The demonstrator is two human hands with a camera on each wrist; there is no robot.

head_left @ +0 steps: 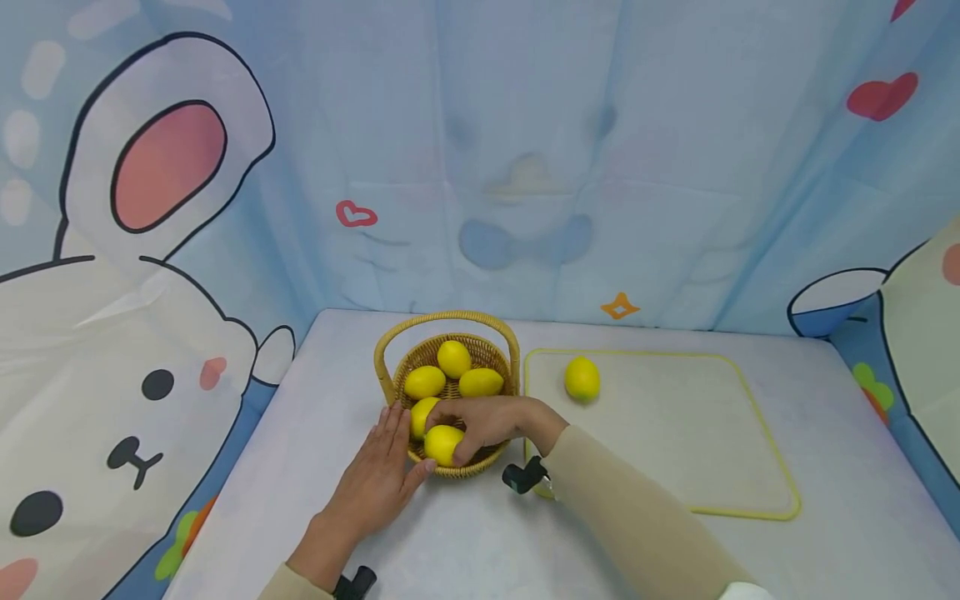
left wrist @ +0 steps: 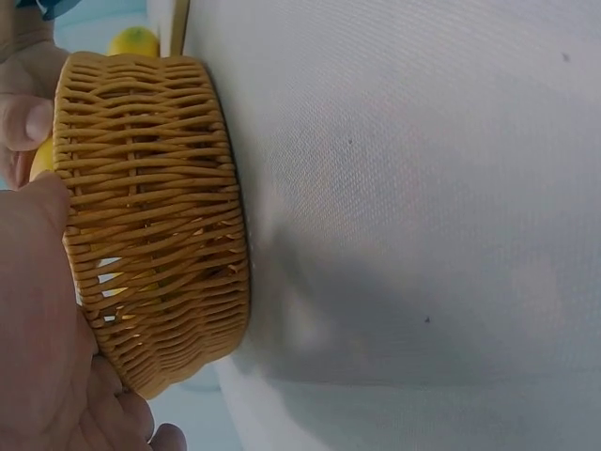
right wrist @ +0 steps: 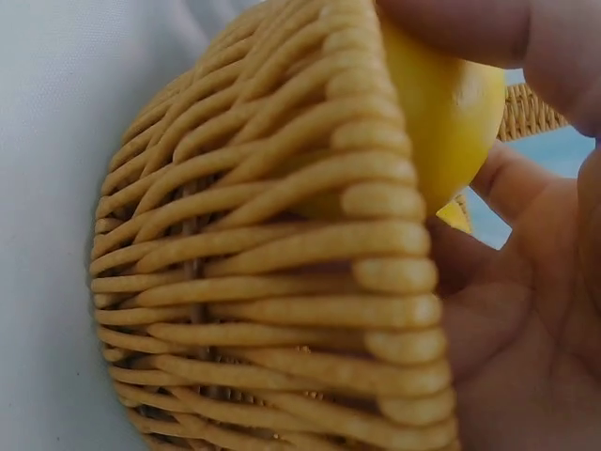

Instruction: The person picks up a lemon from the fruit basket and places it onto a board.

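Note:
A wicker basket (head_left: pixel 457 472) with an arched handle stands on the table and holds several yellow lemons, among them one lemon (head_left: pixel 453 359) at its back. My right hand (head_left: pixel 487 421) reaches in over the right rim, thumb and fingers curled round a lemon (head_left: pixel 442 445) at the front; the right wrist view shows this lemon (right wrist: pixel 441 117) at rim height. My left hand (head_left: pixel 378 471) rests along the basket's left front side with its fingers extended. In the left wrist view that hand (left wrist: pixel 38 310) lies against the woven wall (left wrist: pixel 155 216).
To the right of the basket lies a pale cutting board (head_left: pixel 667 442) with a yellow edge. One lemon (head_left: pixel 582 379) sits near its back left corner. A printed curtain (head_left: pixel 525 167) hangs behind the white table (head_left: pixel 450 550).

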